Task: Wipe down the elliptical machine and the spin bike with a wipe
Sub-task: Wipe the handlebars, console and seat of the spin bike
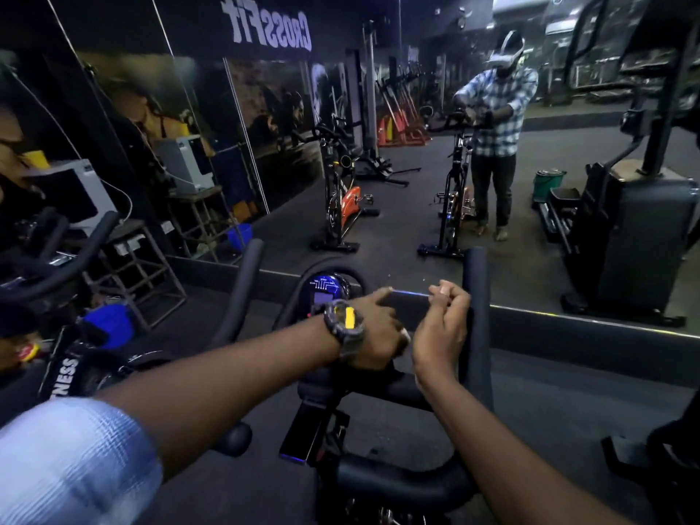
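I stand at the black spin bike, whose handlebar (394,395) crosses below my hands; its small console (325,289) glows blue. My left hand (373,329), with a watch on the wrist, hovers over the bar's middle. Its forefinger points forward and the other fingers bend down. A small pale patch shows at its knuckles; I cannot tell whether that is a wipe. My right hand (441,327) is curled into a fist against the right handlebar horn (478,297), and nothing shows in it. A dark part of the elliptical machine (670,460) is at the lower right.
A wall mirror (397,191) ahead reflects me, the bike, the elliptical and a green bucket. A second spin bike's handlebar (57,259) is close on my left, beside a metal stool (151,267) and a blue bucket (110,323). The floor is dark rubber.
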